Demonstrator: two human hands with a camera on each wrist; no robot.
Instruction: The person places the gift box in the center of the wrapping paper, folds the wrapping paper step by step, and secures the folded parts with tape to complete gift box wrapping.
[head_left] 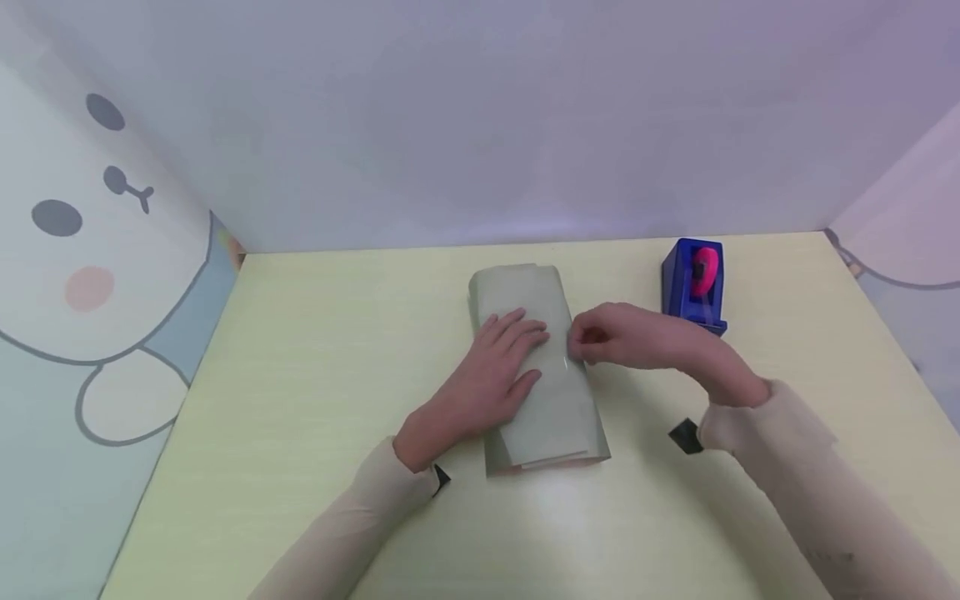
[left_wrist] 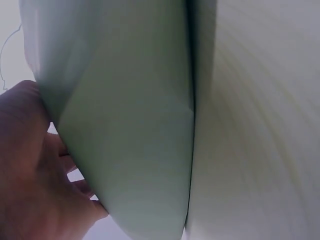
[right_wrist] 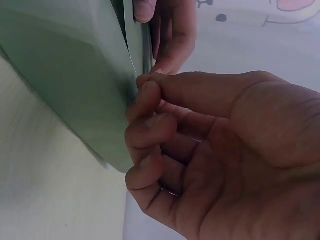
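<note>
A parcel [head_left: 555, 408] wrapped in grey-green paper lies lengthwise on the table, a flap of paper overlapping along its top. Across its upper face rests my left hand [head_left: 495, 367], fingers spread and nearly straight. At the parcel's right edge, the thumb and index finger of my right hand [head_left: 622, 336] meet in a pinch, with the other fingers curled in. A thin shiny line beside those fingertips looks like a strip of clear tape [head_left: 566, 363]. In the left wrist view, the paper's side [left_wrist: 130, 125] fills the middle. What is inside the parcel is hidden.
A blue tape dispenser [head_left: 678, 283] with a pink roll [head_left: 704, 272] stands on the table [head_left: 322, 350] behind my right forearm. A pale curtain [head_left: 480, 125] hangs beyond the back edge, and cartoon-printed cloth [head_left: 67, 275] borders the left side.
</note>
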